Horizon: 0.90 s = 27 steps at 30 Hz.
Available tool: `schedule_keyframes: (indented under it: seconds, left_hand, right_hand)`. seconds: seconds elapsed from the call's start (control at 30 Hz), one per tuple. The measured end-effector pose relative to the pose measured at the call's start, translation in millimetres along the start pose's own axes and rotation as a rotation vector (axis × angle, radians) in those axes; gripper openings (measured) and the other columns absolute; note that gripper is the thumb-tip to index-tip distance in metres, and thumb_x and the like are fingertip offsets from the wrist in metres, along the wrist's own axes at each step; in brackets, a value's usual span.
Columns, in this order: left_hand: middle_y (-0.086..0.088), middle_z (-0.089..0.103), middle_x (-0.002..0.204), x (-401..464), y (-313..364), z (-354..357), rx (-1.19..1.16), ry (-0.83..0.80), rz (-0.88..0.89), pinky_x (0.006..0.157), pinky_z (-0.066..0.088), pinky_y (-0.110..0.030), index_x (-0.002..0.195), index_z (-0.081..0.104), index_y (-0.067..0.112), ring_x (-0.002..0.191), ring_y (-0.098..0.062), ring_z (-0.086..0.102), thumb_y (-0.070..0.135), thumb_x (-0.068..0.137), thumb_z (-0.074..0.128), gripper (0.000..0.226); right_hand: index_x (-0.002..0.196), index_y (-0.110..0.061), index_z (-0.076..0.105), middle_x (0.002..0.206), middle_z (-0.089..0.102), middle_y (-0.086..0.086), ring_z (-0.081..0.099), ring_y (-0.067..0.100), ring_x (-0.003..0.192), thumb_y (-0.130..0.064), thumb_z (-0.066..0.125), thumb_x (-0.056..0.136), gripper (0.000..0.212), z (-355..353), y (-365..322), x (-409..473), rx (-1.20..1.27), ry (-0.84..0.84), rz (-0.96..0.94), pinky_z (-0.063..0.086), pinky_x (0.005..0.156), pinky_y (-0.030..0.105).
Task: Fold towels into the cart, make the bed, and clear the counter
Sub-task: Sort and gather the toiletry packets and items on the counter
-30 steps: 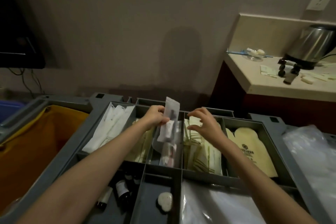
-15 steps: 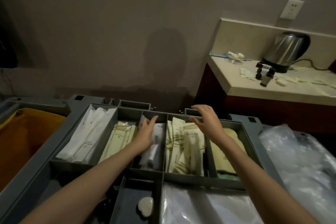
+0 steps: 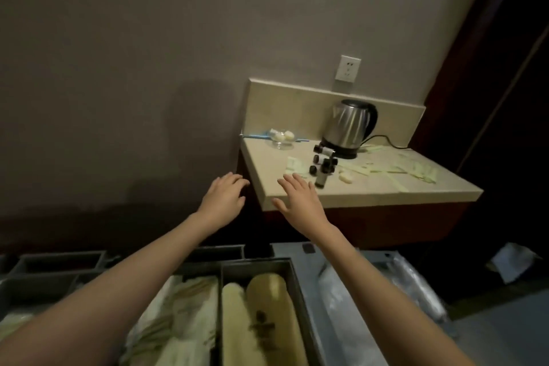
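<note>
Glossy metal kettle (image 3: 348, 127), stone-like counter (image 3: 386, 187)

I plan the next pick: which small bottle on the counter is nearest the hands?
The pale bottle with a dark cap at the cluster's front, just beyond the right hand; the other bottles lie nearer the kettle.

Single view, head-worn, wide-angle, looking forward and downward from above the cart (image 3: 292, 285), whose gray compartments fill the lower edge of the frame close beneath the lens. Relative to the cart: the counter (image 3: 371, 187) lies beyond and to the right, at middle distance; a plain wall closes the view behind it. Both forearms enter from the bottom edge, reaching away from the camera. Straight lines bow toward the frame's borders. No second view.
</note>
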<state>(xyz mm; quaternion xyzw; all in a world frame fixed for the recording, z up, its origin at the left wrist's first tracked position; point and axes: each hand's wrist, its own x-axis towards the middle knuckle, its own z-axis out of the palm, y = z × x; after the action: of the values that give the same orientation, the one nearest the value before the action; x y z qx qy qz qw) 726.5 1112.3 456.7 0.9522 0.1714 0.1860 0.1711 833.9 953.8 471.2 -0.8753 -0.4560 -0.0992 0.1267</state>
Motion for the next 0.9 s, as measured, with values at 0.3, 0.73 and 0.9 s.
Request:
schedule_keyframes:
  seconds: [0.3, 0.73, 0.9]
  left_hand:
    - [-0.007, 0.044, 0.143, 121, 92, 75, -0.316, -0.039, -0.001, 0.11, 0.031, -0.037, 0.143, 0.035, 0.014, 0.133, -0.022, 0.038, 0.026, 0.089, 0.064, 0.063]
    - [0.003, 0.071, 0.099, 182, 128, 121, -0.547, 0.201, -0.159, 0.079, 0.055, -0.038, 0.113, 0.066, 0.021, 0.089, -0.014, 0.064, 0.037, 0.08, 0.072, 0.037]
    - [0.003, 0.063, 0.099, 189, 117, 111, -0.763, 0.286, -0.168, 0.085, 0.051, -0.034, 0.123, 0.06, 0.018, 0.096, -0.016, 0.059, 0.026, 0.087, 0.066, 0.037]
  right_hand:
    - [0.144, -0.019, 0.036, 0.154, 0.03, 0.0, 0.017, 0.018, 0.145, -0.034, 0.055, 0.094, 0.055, -21, 141, 65, -0.045, 0.115, 0.101, 0.015, 0.118, 0.042]
    - [0.14, -0.017, 0.043, 0.148, 0.039, 0.002, 0.028, 0.019, 0.139, -0.02, 0.06, 0.092, 0.051, -1, 222, 94, 0.097, 0.08, 0.073, 0.022, 0.116, 0.037]
    - [0.135, -0.015, 0.049, 0.138, 0.05, 0.005, 0.037, 0.023, 0.131, -0.015, 0.064, 0.088, 0.05, 13, 217, 126, 0.122, 0.019, 0.085, 0.031, 0.108, 0.035]
